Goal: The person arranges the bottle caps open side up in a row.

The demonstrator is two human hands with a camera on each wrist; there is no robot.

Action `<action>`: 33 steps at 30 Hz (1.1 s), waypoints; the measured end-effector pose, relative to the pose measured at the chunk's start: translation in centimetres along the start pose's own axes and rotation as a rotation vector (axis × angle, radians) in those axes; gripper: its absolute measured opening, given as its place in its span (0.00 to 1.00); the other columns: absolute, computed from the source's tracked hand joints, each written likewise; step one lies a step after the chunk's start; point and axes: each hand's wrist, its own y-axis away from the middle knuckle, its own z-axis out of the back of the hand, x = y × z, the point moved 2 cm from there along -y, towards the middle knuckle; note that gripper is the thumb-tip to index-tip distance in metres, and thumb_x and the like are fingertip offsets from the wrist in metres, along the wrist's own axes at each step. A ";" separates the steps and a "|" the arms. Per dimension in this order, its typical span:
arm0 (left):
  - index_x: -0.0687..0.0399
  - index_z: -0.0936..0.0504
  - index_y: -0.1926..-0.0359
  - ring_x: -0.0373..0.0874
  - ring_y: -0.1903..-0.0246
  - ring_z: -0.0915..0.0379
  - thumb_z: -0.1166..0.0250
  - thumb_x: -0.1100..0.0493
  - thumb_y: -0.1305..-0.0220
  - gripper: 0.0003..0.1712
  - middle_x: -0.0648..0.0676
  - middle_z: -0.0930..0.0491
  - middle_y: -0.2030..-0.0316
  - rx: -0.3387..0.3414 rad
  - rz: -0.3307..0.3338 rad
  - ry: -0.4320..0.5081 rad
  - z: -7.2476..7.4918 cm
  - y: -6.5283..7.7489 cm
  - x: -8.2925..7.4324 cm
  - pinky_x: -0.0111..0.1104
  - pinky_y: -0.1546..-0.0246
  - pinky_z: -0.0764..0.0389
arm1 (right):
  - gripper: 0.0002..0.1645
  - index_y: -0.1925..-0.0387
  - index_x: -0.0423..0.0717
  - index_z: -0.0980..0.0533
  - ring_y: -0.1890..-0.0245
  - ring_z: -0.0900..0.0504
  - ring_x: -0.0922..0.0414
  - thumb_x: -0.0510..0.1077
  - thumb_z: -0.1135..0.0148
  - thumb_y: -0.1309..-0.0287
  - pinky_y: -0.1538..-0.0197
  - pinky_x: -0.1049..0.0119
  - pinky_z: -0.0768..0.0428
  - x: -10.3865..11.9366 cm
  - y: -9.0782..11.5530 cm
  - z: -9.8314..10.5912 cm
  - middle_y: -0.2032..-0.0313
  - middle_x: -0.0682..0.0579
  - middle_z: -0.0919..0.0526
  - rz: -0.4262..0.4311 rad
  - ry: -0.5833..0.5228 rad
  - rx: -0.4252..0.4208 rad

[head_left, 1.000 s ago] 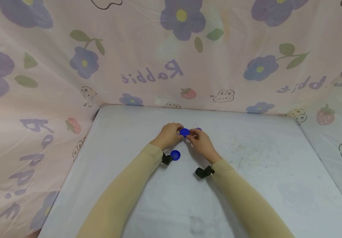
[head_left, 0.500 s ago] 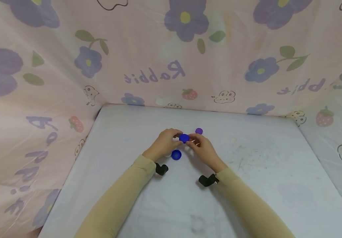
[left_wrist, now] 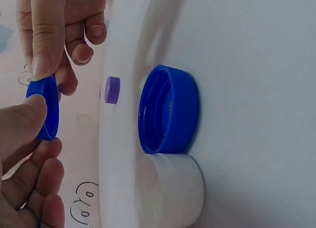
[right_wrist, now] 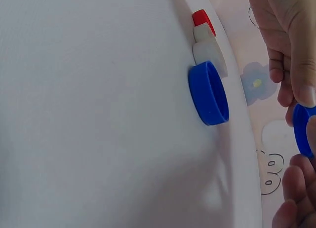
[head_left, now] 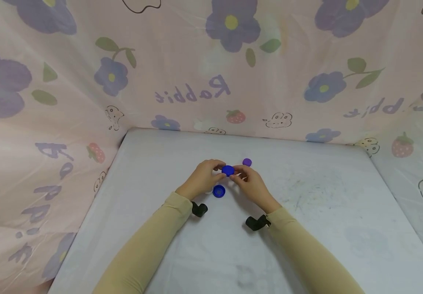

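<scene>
A blue bottle cap [head_left: 227, 170] is held in the air between both hands. My left hand [head_left: 203, 176] pinches its left edge, and my right hand [head_left: 252, 183] pinches the opposite edge; both thumbs touch it in the left wrist view. Below them on the table lies a second blue cap [left_wrist: 180, 109], hollow side up in the head view. A white cap [left_wrist: 175, 191] touches it in the left wrist view. Farther back sits a small purple cap [head_left: 247, 162], beyond the right hand.
In the right wrist view, a red cap [right_wrist: 201, 19] and a small whitish cap [right_wrist: 201, 32] line up past the larger white one. All lie on a white table [head_left: 318, 237] backed by a flowered cloth [head_left: 182, 65]. Black wrist cameras [head_left: 257, 223] hang beside the sleeves.
Both hands have drawn slightly toward the person with the blue cap between them, uncovering the purple cap. Over the last half second hardly anything has moved.
</scene>
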 end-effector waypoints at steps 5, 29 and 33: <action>0.51 0.23 0.40 0.43 0.49 0.30 0.37 0.51 0.33 0.23 0.49 0.22 0.50 0.010 0.027 0.011 0.0 0.0 0.0 0.37 0.47 0.28 | 0.17 0.49 0.44 0.23 0.63 0.22 0.56 0.45 0.37 0.37 0.57 0.59 0.24 -0.1 -0.1 0.0 0.59 0.50 0.19 -0.003 -0.002 -0.002; 0.45 0.20 0.44 0.39 0.60 0.27 0.43 0.51 0.29 0.16 0.43 0.20 0.59 -0.011 0.047 0.073 -0.2 0.2 0.8 0.34 0.58 0.25 | 0.18 0.55 0.43 0.21 0.65 0.22 0.55 0.54 0.43 0.33 0.62 0.60 0.25 -0.7 -0.2 -0.1 0.63 0.47 0.16 -0.068 -0.028 -0.020; 0.45 0.19 0.45 0.39 0.60 0.27 0.43 0.51 0.29 0.15 0.42 0.19 0.58 -0.023 0.024 0.077 0.0 0.3 0.9 0.34 0.57 0.26 | 0.17 0.56 0.45 0.20 0.67 0.23 0.55 0.53 0.45 0.31 0.63 0.60 0.26 -0.7 -0.2 -0.1 0.63 0.45 0.16 -0.082 -0.028 -0.014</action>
